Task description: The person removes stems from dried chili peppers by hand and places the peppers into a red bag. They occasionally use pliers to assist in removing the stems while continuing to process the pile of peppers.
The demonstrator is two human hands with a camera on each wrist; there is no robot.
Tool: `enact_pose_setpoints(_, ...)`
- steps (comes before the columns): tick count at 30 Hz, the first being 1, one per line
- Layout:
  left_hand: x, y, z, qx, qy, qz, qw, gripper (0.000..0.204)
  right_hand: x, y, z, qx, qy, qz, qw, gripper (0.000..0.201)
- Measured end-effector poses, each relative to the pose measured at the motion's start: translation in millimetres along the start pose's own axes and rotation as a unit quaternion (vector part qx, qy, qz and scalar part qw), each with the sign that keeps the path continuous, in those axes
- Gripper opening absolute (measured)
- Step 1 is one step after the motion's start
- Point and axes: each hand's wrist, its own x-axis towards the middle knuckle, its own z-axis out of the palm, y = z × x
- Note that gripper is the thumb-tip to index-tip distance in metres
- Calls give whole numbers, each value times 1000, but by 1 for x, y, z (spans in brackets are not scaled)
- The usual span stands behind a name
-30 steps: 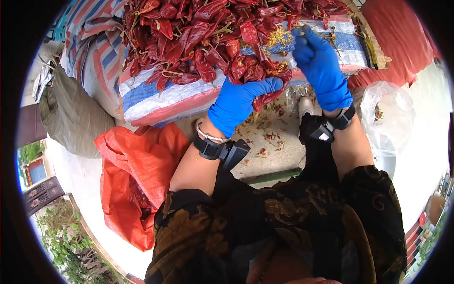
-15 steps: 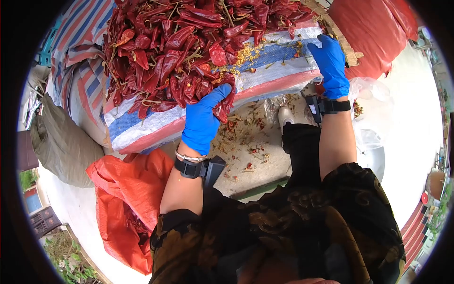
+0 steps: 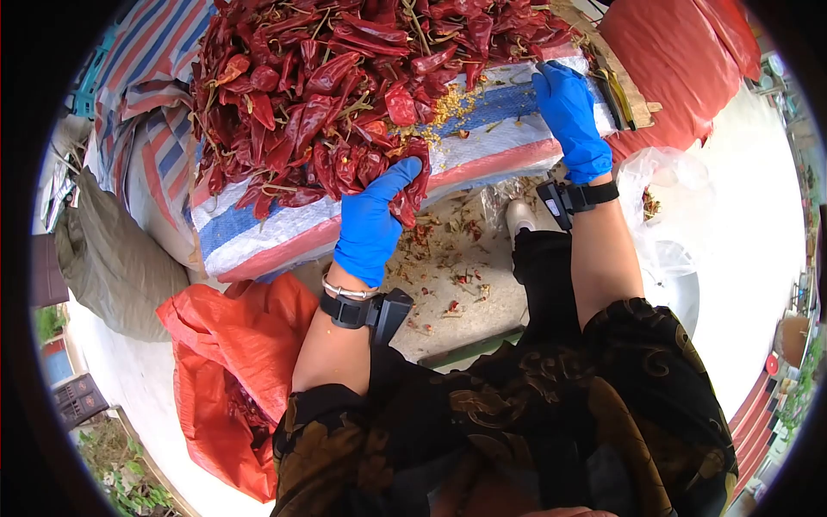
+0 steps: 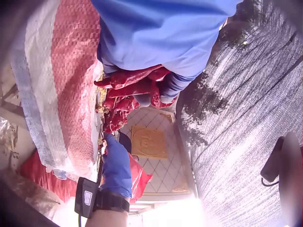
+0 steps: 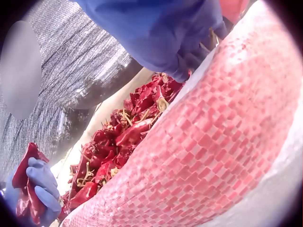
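My left hand [image 3: 372, 226], in a blue glove, grips a bunch of dried red chili peppers [image 3: 407, 205] at the front edge of the chili pile [image 3: 319, 82]. In the left wrist view, its fingers curl round several chilies [image 4: 130, 87]. My right hand [image 3: 570, 121], also gloved, is over the right part of the striped woven sheet [image 3: 491, 155], apart from the pile. Its fingers look loosely bent, and no chili shows in them. In the right wrist view this hand [image 5: 161, 35] is partly cut off, with thin stems near its fingertips. Yellow seeds [image 3: 452, 108] are scattered between the hands.
An orange-red sack [image 3: 237, 345] stands open at the lower left, a grey-green sack [image 3: 116, 258] behind it. A full red sack [image 3: 680, 65] is at the upper right, above a clear plastic bag [image 3: 668, 185]. Chili scraps [image 3: 457, 280] litter the floor. A long dark object [image 3: 616, 99] lies at the sheet's right edge.
The view has shifted. My right hand went out to the sheet's right edge with thumb and finger apart, then came back left. The left hand keeps its chilies throughout.
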Motion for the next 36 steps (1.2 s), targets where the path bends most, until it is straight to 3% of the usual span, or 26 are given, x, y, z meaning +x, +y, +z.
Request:
enact_pose_setpoints(1,-1,0,0,4,-1,4,1000,28,2,-2,-7,32,-4,34,999,23)
enact_pose_setpoints(2,0,-1,-1,2,2,5,1000,28,1,-1,-9,72,44,23,996,22)
enact_pose_setpoints(3,1,-1,-2,-17,-2,-3,1000,28,1,-5,-15,74,42,21,996,22)
enact_pose_setpoints(5,2,-1,-2,-34,-3,-10,999,27,4,-17,-29,227,14,166,959,20)
enact_pose_setpoints(7,2,-1,-1,-8,-11,5,1000,26,3,-13,-29,215,-13,178,960,20)
enact_pose_setpoints(9,2,-2,0,-6,-10,21,1000,26,-3,-10,-20,223,-23,150,963,26)
enact_pose_setpoints(10,2,-2,0,-3,-11,37,999,26,-1,-9,-15,149,-20,110,983,33)
enact_pose_setpoints(13,4,-6,-4,-5,-1,24,1000,26,-1,-12,-14,98,-57,39,993,35)
enact_pose_setpoints(16,6,-6,-4,-12,-8,21,1000,27,-7,-2,4,16,-43,1,999,38)
enact_pose_setpoints(20,4,-4,-3,-4,-13,32,999,26,-4,-4,0,34,-14,16,999,37)
enact_pose_setpoints(21,5,-4,-4,-2,-7,33,999,26,-3,-7,-2,46,13,0,999,31)
enact_pose_setpoints(23,7,-5,-6,-10,-24,44,999,26,2,-21,-18,36,-13,5,999,21)
enact_pose_setpoints(27,6,-2,-1,-47,-13,58,997,26,9,-48,-32,41,54,-88,994,13)
enact_pose_setpoints(31,2,-2,-1,86,-37,107,990,24,9,-73,-29,3,120,-177,977,15)
enact_pose_setpoints(33,2,-1,5,95,-38,126,987,20,4,-87,-31,129,-73,-181,972,17)
enact_pose_setpoints(34,2,-1,8,83,-31,123,988,19,-4,-95,-26,222,-96,-158,957,21)
enact_pose_setpoints(36,1,-2,8,73,-23,118,990,17,-14,-109,-31,255,-140,-164,943,22)
